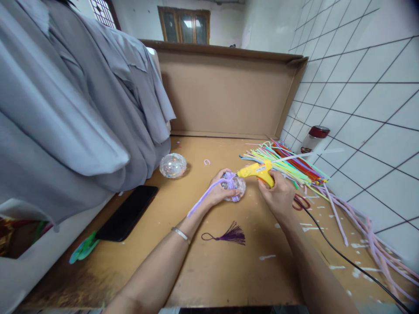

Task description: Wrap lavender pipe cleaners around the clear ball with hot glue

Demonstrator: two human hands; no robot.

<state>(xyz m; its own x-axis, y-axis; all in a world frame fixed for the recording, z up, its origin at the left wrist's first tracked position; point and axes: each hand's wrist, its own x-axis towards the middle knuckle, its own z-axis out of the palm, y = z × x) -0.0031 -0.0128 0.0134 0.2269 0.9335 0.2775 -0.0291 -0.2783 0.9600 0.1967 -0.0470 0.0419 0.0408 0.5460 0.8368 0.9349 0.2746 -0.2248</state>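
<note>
My left hand [218, 188] is closed around a clear, round ornament [241, 187] with a lilac pipe cleaner [209, 192] wrapped over it. The loose end of the pipe cleaner trails back over my left wrist. My right hand [277, 192] grips a yellow glue gun [255, 170] by its handle, a clear glue stick [294, 156] sticking out of its back. The nozzle points left and meets the lilac wrapping, or hovers just by it; I cannot tell which. Below my hands lies a dark purple tassel [229, 235] with a looped cord.
Another clear, dimpled bowl-like piece [173, 165] and a phone [127, 213] lie to the left. Bundled coloured pipe cleaners [288, 161], red-handled scissors [301, 202] and a black cable [340, 255] are at right. A jar [314, 139] stands by the tiles. Grey clothing [98, 87] hangs at left.
</note>
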